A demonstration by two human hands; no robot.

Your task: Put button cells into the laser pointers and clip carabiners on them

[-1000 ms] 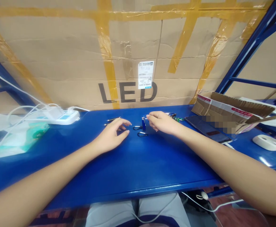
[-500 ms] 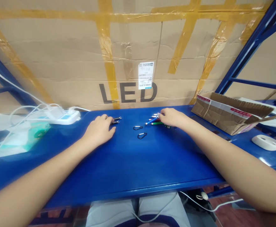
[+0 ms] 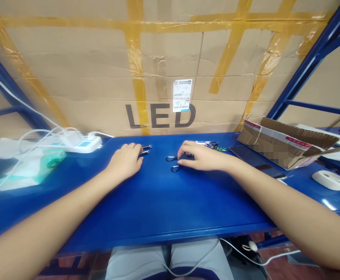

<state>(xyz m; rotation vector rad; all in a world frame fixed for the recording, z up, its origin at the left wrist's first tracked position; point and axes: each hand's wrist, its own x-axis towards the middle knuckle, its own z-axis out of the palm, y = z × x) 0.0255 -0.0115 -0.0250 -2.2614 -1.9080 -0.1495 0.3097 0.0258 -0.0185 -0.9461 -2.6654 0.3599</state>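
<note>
On the blue table, my left hand rests beside two small dark nail clippers, its fingers over their left ends; whether it grips them is hidden. My right hand is over the right ends of two black carabiners, its thumb and fingertips curved and slightly apart. The upper carabiner lies by the fingertips, the lower carabiner just under the thumb. Behind the right hand is a small pile of pens and other little items, partly hidden.
A power strip with white cables and a green-white packet lie at the left. At the right are a dark phone, an open cardboard box and a white mouse. A large taped carton stands behind.
My right hand has moved left and toward me, from the pens to the carabiners, uncovering part of the pile. My left hand stays by the clippers. The view has shifted slightly.
</note>
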